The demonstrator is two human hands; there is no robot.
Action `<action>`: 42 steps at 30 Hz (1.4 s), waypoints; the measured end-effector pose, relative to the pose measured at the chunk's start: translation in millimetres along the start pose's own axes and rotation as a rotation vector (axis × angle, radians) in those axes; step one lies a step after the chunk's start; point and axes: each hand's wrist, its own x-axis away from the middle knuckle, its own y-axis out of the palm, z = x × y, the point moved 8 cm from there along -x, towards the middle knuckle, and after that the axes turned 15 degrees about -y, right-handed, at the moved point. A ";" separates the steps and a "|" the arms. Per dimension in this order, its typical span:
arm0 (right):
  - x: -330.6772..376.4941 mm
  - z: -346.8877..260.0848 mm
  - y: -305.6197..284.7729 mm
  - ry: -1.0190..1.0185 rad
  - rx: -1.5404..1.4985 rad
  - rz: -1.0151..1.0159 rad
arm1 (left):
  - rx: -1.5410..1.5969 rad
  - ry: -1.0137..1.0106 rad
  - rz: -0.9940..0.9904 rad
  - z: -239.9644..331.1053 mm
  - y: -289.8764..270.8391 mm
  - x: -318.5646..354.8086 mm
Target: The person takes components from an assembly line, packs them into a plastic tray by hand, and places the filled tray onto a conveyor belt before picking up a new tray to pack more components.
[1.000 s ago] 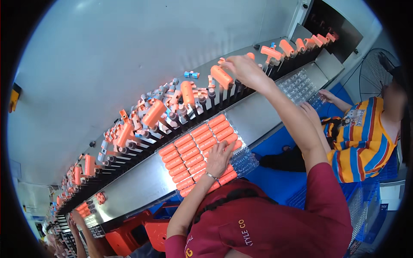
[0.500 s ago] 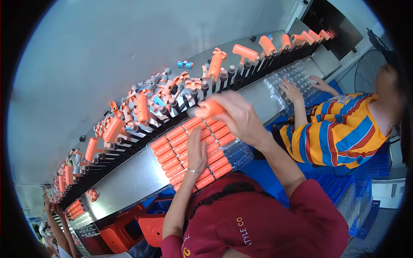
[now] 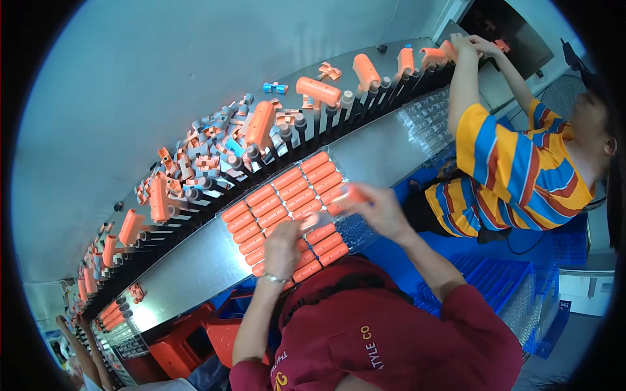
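"Which step in hand?"

"Looks like handling one orange piece [image 3: 354, 193] above the right side of the tray [image 3: 354, 234], near the centre of the frame."

"And the grip?"

"In the right hand [image 3: 380, 212], closed round that piece. In the left hand [image 3: 283, 247], cannot tell: blurred over the tray's middle, near something pale too smeared to name."

"And the next move?"

"Probably calls for a light grip, with the long side lined up to the neighbouring rows, so as not to knock or scuff any."

"Materials?"

"For the packed pieces [image 3: 285, 179], smooth and softly shiny, likely hard plastic: long, round-backed, set side by side in slanting columns. For the tray, thin clear plastic, rippled and glinting at the right edge. Underneath, a table [image 3: 375, 146] of grey metal, with bright glare toward the lower left."

"Anything beyond?"

"More orange shells [image 3: 317, 91] on black posts [image 3: 300, 127] with grey tips, in a curving line from lower left to upper right. Left of centre, behind the posts, a jumbled heap [image 3: 208, 143] of small, curved orange, grey and blue bits."
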 end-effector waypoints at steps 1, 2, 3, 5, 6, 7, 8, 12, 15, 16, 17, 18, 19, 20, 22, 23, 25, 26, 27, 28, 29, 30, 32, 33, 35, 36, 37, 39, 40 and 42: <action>-2.3 -8.5 -23.9 -0.043 0.175 0.059 | -0.060 -0.096 0.007 -23.8 -15.1 11.0; 3.8 -7.9 -34.5 -0.256 0.304 0.046 | -0.116 -0.184 0.010 -40.7 -28.2 23.1; 10.9 -2.2 -24.9 -0.373 0.357 -0.074 | -0.101 -0.194 0.062 -44.4 -41.3 29.8; 40.8 16.9 13.8 -0.517 0.556 -0.320 | 0.005 -0.312 -0.023 -44.0 -55.2 33.6; 50.2 22.8 25.2 -0.474 0.621 -0.347 | 0.053 -0.236 -0.005 -36.3 -66.3 31.9; 60.1 30.1 32.7 -0.427 0.687 -0.375 | 0.067 -0.197 0.106 -33.2 -83.7 29.7; 65.8 40.9 37.7 -0.396 0.680 -0.397 | 0.079 -0.155 0.216 -28.8 -102.5 24.1; 61.0 33.1 43.0 -0.454 0.653 -0.330 | 0.114 -0.386 0.441 -51.4 -215.9 -42.0; 61.0 36.9 41.5 -0.456 0.602 -0.387 | -0.521 -0.152 0.979 -8.4 -280.4 -60.0; 63.1 38.3 36.8 -0.436 0.609 -0.369 | -0.495 -0.160 0.892 -3.1 -282.0 -60.3; 63.4 40.0 33.9 -0.415 0.616 -0.351 | -0.408 -0.176 0.691 -4.3 -272.0 -72.3; 59.8 32.1 27.6 -0.405 0.582 -0.317 | -0.316 -0.197 0.491 -4.7 -256.3 -78.8; 57.4 32.0 28.5 -0.407 0.585 -0.318 | -0.337 -0.278 0.335 -6.8 -243.0 -86.4; 54.5 31.6 30.3 -0.416 0.541 -0.298 | -0.470 -0.257 0.246 -20.3 -236.2 -90.1; 44.3 20.6 29.0 -0.402 0.399 -0.234 | -0.519 -0.294 0.059 -50.4 -232.1 -97.6; 36.4 18.0 27.7 -0.397 0.406 -0.232 | -0.412 -0.421 -0.056 -61.3 -237.4 -95.1; 13.3 16.0 4.5 -0.329 0.310 -0.011 | -0.421 -0.455 -0.098 -58.5 -247.4 -93.6; -7.8 7.4 -4.1 -0.274 0.284 0.046 | -0.513 -0.378 -0.045 -60.7 -255.6 -89.1; -33.8 -5.0 -14.0 -0.218 0.259 0.104 | -0.579 -0.331 0.037 -63.5 -261.4 -81.7; -59.7 -29.7 -22.5 -0.336 0.299 0.184 | -0.644 -0.284 0.119 -66.4 -265.0 -70.7; -82.9 -54.3 -28.9 -0.453 0.341 0.264 | -0.712 -0.222 0.225 -69.6 -268.9 -55.5; -104.5 -66.7 -31.5 -0.406 0.284 0.291 | -0.714 -0.282 0.237 -70.8 -270.7 -50.0; -142.7 -87.4 -29.1 -0.506 0.343 0.292 | -0.725 -0.311 0.304 -67.4 -273.8 -37.9; -154.4 -97.6 -25.7 -0.643 0.467 0.257 | -0.739 -0.252 0.415 -59.7 -273.9 -28.4; -178.2 -110.9 4.7 -0.863 0.771 -0.087 | -0.801 -0.231 0.592 -62.3 -279.2 2.1; -194.2 -101.4 21.4 -0.845 0.663 -0.328 | -0.734 -0.203 0.646 -58.0 -279.7 15.8; -203.1 -92.1 37.6 -0.807 0.557 -0.562 | -0.652 -0.169 0.694 -54.7 -274.6 25.4; -218.4 -97.7 67.4 -0.566 0.504 -0.763 | -0.511 -0.214 0.664 -59.9 -258.5 57.9; -220.2 -98.5 76.2 -0.424 0.465 -0.838 | -0.493 -0.198 0.635 -61.5 -244.0 68.4; -216.9 -108.1 96.1 -0.736 0.637 -0.718 | -0.389 -0.294 0.510 -71.7 -206.6 79.4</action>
